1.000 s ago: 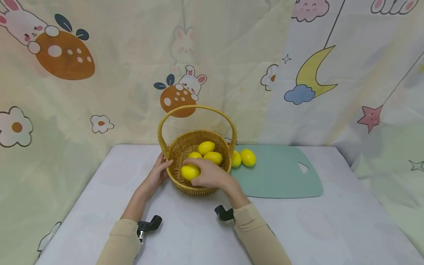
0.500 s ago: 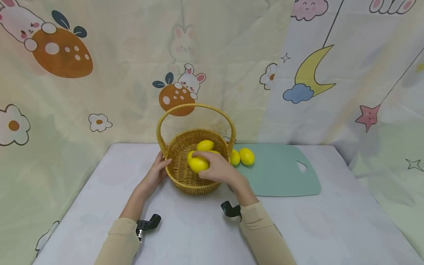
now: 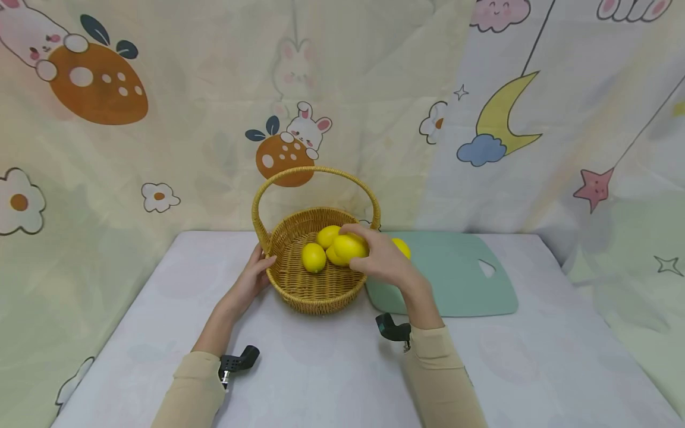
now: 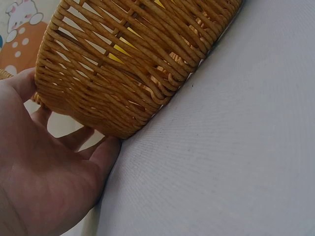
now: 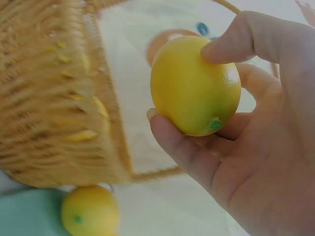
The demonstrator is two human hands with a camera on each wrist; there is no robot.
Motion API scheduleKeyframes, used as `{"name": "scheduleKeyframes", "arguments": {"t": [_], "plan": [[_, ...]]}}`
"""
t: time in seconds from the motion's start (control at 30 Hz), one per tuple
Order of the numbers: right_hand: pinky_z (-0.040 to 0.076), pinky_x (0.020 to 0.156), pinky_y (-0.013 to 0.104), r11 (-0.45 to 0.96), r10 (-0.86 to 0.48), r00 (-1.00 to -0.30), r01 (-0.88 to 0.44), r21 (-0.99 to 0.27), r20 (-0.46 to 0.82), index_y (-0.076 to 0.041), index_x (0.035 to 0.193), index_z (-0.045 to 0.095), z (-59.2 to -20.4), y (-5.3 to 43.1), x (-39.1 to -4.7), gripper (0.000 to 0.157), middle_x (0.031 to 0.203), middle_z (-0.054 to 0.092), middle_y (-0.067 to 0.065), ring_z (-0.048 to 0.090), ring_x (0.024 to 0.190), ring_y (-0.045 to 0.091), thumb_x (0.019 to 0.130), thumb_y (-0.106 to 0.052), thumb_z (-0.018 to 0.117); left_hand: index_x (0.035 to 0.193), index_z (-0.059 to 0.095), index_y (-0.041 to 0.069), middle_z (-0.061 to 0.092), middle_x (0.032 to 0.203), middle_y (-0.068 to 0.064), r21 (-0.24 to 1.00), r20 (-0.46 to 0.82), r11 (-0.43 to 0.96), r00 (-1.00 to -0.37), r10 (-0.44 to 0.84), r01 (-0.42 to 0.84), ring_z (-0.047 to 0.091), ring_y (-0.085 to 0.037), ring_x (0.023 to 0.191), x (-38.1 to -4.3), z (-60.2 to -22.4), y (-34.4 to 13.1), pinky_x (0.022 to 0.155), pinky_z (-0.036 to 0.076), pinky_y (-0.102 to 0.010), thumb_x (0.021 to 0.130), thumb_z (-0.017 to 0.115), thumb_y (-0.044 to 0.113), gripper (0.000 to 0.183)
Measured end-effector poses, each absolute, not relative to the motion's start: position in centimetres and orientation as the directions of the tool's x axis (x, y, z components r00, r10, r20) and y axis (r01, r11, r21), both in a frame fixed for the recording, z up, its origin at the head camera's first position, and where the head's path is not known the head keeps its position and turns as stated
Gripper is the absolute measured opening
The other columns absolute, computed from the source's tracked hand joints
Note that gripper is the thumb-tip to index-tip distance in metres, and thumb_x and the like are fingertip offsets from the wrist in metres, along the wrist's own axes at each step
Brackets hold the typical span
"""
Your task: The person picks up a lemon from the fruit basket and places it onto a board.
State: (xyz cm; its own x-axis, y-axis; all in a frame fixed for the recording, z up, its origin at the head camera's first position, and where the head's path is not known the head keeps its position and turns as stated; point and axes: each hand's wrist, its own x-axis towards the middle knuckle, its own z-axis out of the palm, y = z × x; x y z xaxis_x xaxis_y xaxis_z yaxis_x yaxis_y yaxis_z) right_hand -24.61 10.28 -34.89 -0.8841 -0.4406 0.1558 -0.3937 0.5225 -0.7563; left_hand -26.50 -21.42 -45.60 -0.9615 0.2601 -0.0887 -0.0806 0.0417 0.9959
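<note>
In the head view, a woven wicker basket (image 3: 299, 285) with a tall arched handle stands on the table. My left hand (image 3: 251, 276) grips its left side, thumb over the rim; the left wrist view shows the fingers against the wicker wall (image 4: 118, 69). My right hand (image 3: 385, 258) pinches a lemon (image 3: 350, 246) between thumb and fingers, above the basket's right rim. Seen from the right wrist, this lemon (image 5: 194, 86) is clear of the basket. Several lemons (image 3: 314, 258) are in view inside the basket, partly covered by the held one.
A pale green cutting board (image 3: 455, 279) lies right of the basket, partly behind my right hand. One lemon (image 3: 401, 246) shows at its far left part, half hidden by the hand. A printed cloth (image 3: 214, 119) hangs behind the table (image 3: 299, 368).
My right hand has lifted the lemon from the basket's front and carried it right and up to the right rim. The left hand keeps its grip in place.
</note>
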Motion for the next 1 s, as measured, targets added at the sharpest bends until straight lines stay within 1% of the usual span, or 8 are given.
{"name": "scheduleKeyframes", "arguments": {"t": [0.13, 0.2, 0.27, 0.37, 0.5, 0.6, 0.77, 1.0], "plan": [[0.047, 0.085, 0.038, 0.528, -0.403, -0.898, -0.383, -0.758, 0.174, -0.026, 0.137, 0.054, -34.0, 11.7, -24.4, 0.06, 0.146, 0.05, -0.006, 0.054, 0.11, 0.023, 0.079, -0.012, 0.06, 0.157, -0.003, 0.043, 0.009, 0.168, 0.002, 0.996, -0.086, 0.051, -0.962, 0.258, -0.075, 0.022, -0.026, 0.152, -26.5, -45.6, -21.4, 0.122, 0.02, -0.056, 0.106, 0.039, 0.037, 0.067], [0.047, 0.083, 0.038, 0.523, -0.387, -0.905, -0.374, -0.766, 0.178, -0.029, 0.137, 0.054, -33.7, 12.4, -24.3, 0.06, 0.147, 0.049, -0.006, 0.053, 0.11, 0.024, 0.08, -0.012, 0.06, 0.157, -0.003, 0.043, 0.01, 0.168, 0.001, 0.996, -0.087, 0.054, -0.963, 0.255, -0.076, 0.022, -0.026, 0.152, -26.5, -45.6, -21.4, 0.122, 0.02, -0.056, 0.106, 0.039, 0.037, 0.067], [0.047, 0.082, 0.038, 0.512, -0.372, -0.91, -0.366, -0.777, 0.183, -0.03, 0.138, 0.053, -33.4, 13.1, -24.2, 0.061, 0.146, 0.05, -0.005, 0.053, 0.108, 0.025, 0.081, -0.012, 0.06, 0.157, -0.002, 0.044, 0.01, 0.168, 0.001, 0.996, -0.087, 0.049, -0.963, 0.256, -0.077, 0.022, -0.026, 0.152, -26.5, -45.6, -21.4, 0.122, 0.02, -0.056, 0.106, 0.039, 0.037, 0.066], [0.048, 0.074, 0.037, 0.497, -0.345, -0.917, -0.359, -0.79, 0.199, -0.028, 0.139, 0.053, -32.9, 14.1, -24.0, 0.062, 0.14, 0.053, -0.002, 0.054, 0.102, 0.027, 0.08, -0.01, 0.059, 0.156, 0.0, 0.046, 0.01, 0.168, 0.003, 0.995, -0.097, 0.039, -0.963, 0.253, -0.09, 0.021, -0.025, 0.152, -26.6, -45.6, -21.3, 0.122, 0.02, -0.054, 0.105, 0.039, 0.037, 0.065], [0.049, 0.072, 0.037, 0.48, -0.302, -0.926, -0.354, -0.803, 0.227, -0.026, 0.138, 0.053, -32.6, 15.4, -23.8, 0.06, 0.134, 0.056, 0.003, 0.054, 0.097, 0.028, 0.081, -0.008, 0.059, 0.156, 0.0, 0.048, 0.01, 0.167, 0.003, 0.994, -0.106, 0.045, -0.963, 0.249, -0.098, 0.021, -0.025, 0.152, -26.6, -45.7, -21.2, 0.122, 0.02, -0.054, 0.105, 0.04, 0.038, 0.065], [0.049, 0.078, 0.037, 0.483, -0.262, -0.931, -0.356, -0.8, 0.256, -0.025, 0.139, 0.053, -32.7, 16.2, -24.0, 0.059, 0.135, 0.056, 0.005, 0.054, 0.099, 0.027, 0.083, -0.008, 0.06, 0.156, 0.0, 0.048, 0.012, 0.167, 0.001, 0.994, -0.109, 0.051, -0.964, 0.243, -0.099, 0.023, -0.026, 0.152, -26.6, -45.7, -21.3, 0.122, 0.02, -0.054, 0.105, 0.039, 0.038, 0.064], [0.048, 0.082, 0.039, 0.519, -0.181, -0.937, -0.349, -0.78, 0.299, -0.023, 0.141, 0.051, -33.3, 17.2, -24.6, 0.06, 0.139, 0.057, 0.005, 0.054, 0.104, 0.027, 0.084, -0.008, 0.061, 0.157, -0.002, 0.046, 0.014, 0.167, 0.001, 0.994, -0.105, 0.059, -0.965, 0.24, -0.094, 0.023, -0.025, 0.151, -26.6, -45.7, -21.3, 0.122, 0.019, -0.055, 0.105, 0.039, 0.039, 0.066], [0.046, 0.085, 0.041, 0.57, -0.11, -0.95, -0.3, -0.764, 0.292, -0.022, 0.143, 0.048, -34.6, 18.7, -25.7, 0.059, 0.141, 0.055, 0.007, 0.053, 0.107, 0.029, 0.086, -0.012, 0.063, 0.157, -0.004, 0.045, 0.012, 0.167, 0.0, 0.994, -0.104, 0.062, -0.964, 0.245, -0.091, 0.021, -0.025, 0.152, -26.7, -45.7, -21.3, 0.122, 0.019, -0.055, 0.105, 0.039, 0.039, 0.067]]}}
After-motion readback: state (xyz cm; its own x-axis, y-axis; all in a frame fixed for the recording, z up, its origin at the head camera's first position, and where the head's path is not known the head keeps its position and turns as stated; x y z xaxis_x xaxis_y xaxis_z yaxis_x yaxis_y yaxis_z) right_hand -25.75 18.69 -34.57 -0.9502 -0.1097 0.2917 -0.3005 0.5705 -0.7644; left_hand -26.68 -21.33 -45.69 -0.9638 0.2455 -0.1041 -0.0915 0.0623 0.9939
